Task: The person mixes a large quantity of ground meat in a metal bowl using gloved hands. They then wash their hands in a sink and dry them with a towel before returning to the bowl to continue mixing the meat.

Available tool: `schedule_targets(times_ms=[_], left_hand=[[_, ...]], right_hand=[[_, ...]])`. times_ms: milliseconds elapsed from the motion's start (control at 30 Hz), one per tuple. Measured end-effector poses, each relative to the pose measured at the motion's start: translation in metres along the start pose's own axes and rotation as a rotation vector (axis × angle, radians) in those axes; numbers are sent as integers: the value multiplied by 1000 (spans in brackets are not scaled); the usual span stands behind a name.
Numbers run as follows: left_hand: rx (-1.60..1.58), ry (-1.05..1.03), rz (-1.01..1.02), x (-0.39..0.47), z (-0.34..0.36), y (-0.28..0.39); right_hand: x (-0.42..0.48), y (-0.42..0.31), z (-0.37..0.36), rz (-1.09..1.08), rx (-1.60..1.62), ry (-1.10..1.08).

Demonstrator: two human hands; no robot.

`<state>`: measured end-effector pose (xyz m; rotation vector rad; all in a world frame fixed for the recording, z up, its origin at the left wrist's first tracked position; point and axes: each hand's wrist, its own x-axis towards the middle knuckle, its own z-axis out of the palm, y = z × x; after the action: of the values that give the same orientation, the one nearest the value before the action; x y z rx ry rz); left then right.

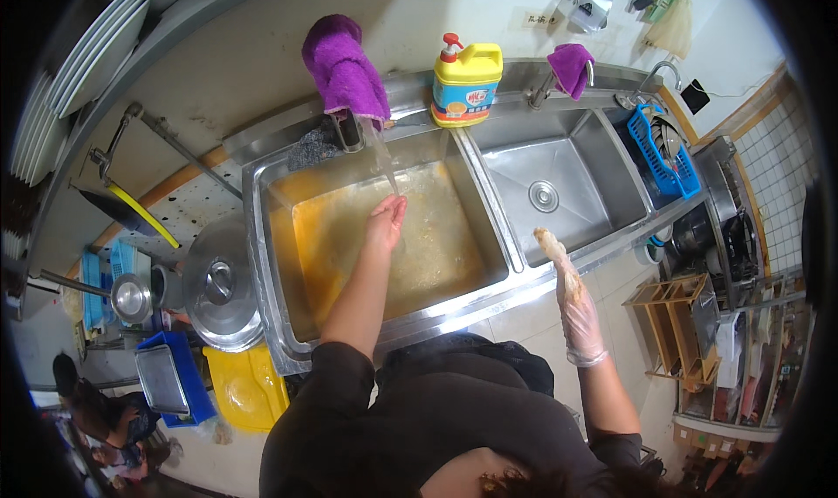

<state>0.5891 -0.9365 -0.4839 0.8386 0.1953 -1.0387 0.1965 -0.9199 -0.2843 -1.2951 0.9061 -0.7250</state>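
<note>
Over the left sink basin (pixel 481 272), my bare left hand (pixel 386 222) is held at the end of a water stream (pixel 385 161), its palm turned up and nothing seen in it. The stream falls from a faucet (pixel 349 131) wrapped in a purple towel (pixel 344 66). Cloudy water with an orange tint stands in that basin. My right hand (pixel 580 328), in a clear plastic glove, grips a long pale piece of food with browned patches (pixel 552 246), perhaps a poultry leg. It hangs at the front rim of the right sink basin (pixel 576 170).
A yellow detergent jug (pixel 466 89) stands behind the divider. Right of the sinks sits a blue basket of utensils (pixel 664 151). A lidded steel pot (pixel 222 288) and a yellow bin lid (pixel 245 387) are at left. Another person (pixel 105 406) is at lower left.
</note>
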Motion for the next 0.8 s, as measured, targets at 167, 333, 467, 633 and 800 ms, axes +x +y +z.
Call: schedule_targets(times_ms=[167, 333, 467, 633, 800], left_hand=[[231, 35, -48, 23, -8, 13], [90, 146, 49, 33, 41, 10], [-20, 153, 27, 38, 48, 16], [17, -61, -122, 23, 48, 26], [-51, -276, -220, 26, 35, 33]], right_hand=[[2, -10, 1, -52, -81, 6], [-4, 1, -15, -30, 45, 23], [-12, 21, -31, -37, 76, 5], [-7, -4, -11, -149, 260, -45], [-11, -17, 1, -110, 440, -43]])
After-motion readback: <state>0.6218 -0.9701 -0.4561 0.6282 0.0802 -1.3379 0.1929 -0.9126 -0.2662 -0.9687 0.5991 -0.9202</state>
